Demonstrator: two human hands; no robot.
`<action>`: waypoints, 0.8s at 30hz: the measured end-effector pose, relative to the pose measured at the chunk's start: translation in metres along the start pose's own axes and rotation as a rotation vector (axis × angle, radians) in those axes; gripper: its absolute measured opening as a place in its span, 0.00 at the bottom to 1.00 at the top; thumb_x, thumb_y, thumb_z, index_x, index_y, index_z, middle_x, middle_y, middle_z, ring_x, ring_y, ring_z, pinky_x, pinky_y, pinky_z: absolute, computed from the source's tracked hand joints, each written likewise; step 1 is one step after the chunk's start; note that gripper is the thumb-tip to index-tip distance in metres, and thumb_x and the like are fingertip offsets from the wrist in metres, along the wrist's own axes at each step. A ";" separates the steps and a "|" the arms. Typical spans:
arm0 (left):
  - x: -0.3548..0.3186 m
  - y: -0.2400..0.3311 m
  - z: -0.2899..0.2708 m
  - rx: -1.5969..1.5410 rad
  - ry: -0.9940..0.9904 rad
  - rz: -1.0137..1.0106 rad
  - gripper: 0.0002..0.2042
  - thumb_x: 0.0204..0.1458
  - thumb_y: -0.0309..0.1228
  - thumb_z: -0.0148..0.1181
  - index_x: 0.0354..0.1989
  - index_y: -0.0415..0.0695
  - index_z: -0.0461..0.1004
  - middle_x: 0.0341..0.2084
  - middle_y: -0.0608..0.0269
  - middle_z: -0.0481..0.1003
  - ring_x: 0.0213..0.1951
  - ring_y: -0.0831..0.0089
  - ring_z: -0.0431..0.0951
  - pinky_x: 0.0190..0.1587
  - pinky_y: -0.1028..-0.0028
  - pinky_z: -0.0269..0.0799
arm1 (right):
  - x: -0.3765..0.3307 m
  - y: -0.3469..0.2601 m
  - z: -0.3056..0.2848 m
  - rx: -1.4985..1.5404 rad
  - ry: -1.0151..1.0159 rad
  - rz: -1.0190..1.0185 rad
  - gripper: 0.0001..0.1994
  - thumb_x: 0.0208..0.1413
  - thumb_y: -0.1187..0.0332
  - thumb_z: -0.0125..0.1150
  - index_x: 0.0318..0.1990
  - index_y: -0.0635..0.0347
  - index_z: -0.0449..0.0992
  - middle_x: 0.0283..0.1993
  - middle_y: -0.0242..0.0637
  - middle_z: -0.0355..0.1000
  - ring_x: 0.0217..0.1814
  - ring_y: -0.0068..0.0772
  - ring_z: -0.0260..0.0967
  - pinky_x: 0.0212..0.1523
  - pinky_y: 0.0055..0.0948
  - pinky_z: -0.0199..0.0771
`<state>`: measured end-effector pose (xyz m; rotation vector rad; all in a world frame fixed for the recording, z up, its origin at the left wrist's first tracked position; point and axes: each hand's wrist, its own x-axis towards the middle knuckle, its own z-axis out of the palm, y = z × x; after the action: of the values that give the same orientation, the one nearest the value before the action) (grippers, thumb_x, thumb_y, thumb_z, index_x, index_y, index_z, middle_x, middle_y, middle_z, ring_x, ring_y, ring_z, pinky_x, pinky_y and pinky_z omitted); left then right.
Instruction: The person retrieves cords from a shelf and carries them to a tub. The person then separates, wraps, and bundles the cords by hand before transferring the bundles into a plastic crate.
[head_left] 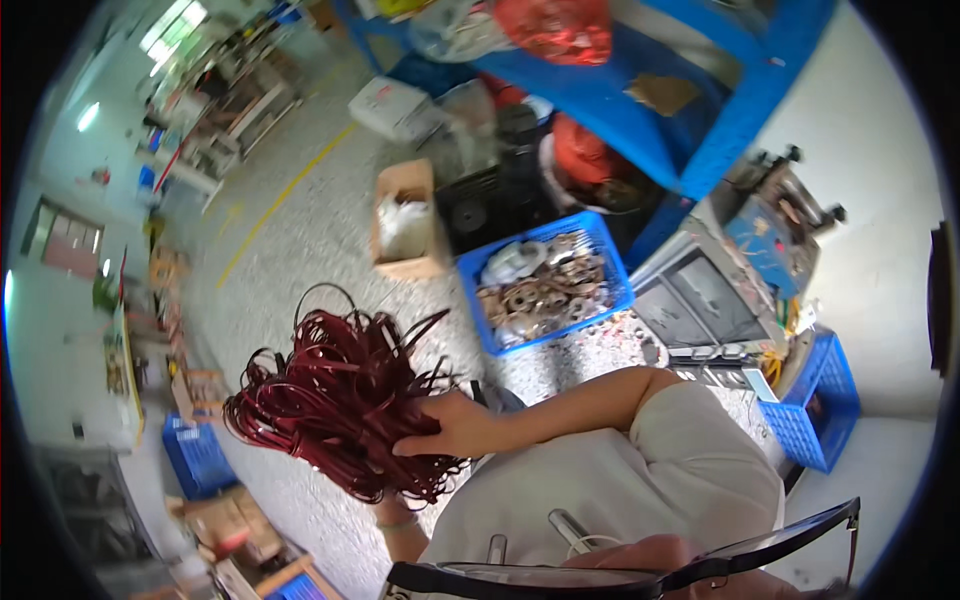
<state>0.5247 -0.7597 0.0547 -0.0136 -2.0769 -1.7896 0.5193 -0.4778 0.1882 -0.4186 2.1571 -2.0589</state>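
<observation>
The right hand [455, 425] presses against a big tangled bundle of dark red wire loops [345, 400], its fingers curled into the strands from the right side and closed on them, with the forearm running back toward a pale sleeve. The left hand [392, 512] comes up from below the bundle; only the wrist, with a thin green band, shows clearly, so it seems to hold the loops from underneath, but whether its fingers are closed cannot be told. The bundle hangs in the air in front of the person's chest, above a speckled grey floor [310, 220]. Beyond it on the floor stands a blue plastic crate [545, 280] full of metal rings and scrap, just beside an open cardboard box [405, 220] with white bags inside. Another blue crate [815, 405] sits well apart at the right, near a grey machine [700, 300]
</observation>
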 end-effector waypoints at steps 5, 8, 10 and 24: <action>0.015 -0.024 -0.076 -0.175 0.222 -0.053 0.22 0.58 0.41 0.48 0.56 0.44 0.56 0.47 0.60 0.65 0.48 0.69 0.68 0.52 0.71 0.65 | 0.092 0.020 0.089 0.020 -0.161 -0.037 0.23 0.47 0.55 0.67 0.43 0.64 0.72 0.29 0.43 0.72 0.29 0.34 0.70 0.33 0.31 0.70; 0.042 -0.033 -0.142 -0.167 0.305 -0.041 0.22 0.58 0.41 0.48 0.56 0.44 0.56 0.47 0.60 0.66 0.48 0.69 0.68 0.52 0.71 0.65 | 0.145 0.022 0.157 0.166 -0.283 0.016 0.22 0.47 0.57 0.68 0.43 0.64 0.72 0.29 0.41 0.72 0.29 0.29 0.69 0.33 0.30 0.70; 0.078 -0.040 -0.179 -0.169 0.327 -0.024 0.22 0.58 0.41 0.48 0.56 0.44 0.56 0.47 0.60 0.66 0.48 0.69 0.69 0.52 0.71 0.65 | 0.198 0.010 0.197 0.264 -0.378 0.061 0.20 0.48 0.59 0.68 0.43 0.62 0.73 0.30 0.39 0.73 0.30 0.26 0.69 0.34 0.28 0.71; 0.423 -0.135 -0.270 -0.717 0.396 -0.232 0.18 0.61 0.36 0.42 0.58 0.44 0.59 0.47 0.62 0.69 0.44 0.72 0.72 0.46 0.74 0.71 | 0.571 0.090 0.344 0.087 -0.488 0.255 0.21 0.45 0.58 0.70 0.44 0.63 0.77 0.37 0.36 0.78 0.38 0.21 0.72 0.44 0.24 0.71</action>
<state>0.1773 -1.1453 0.0820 0.3615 -1.1328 -2.3527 0.0627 -0.9684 0.1327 -0.5371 1.7289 -1.6897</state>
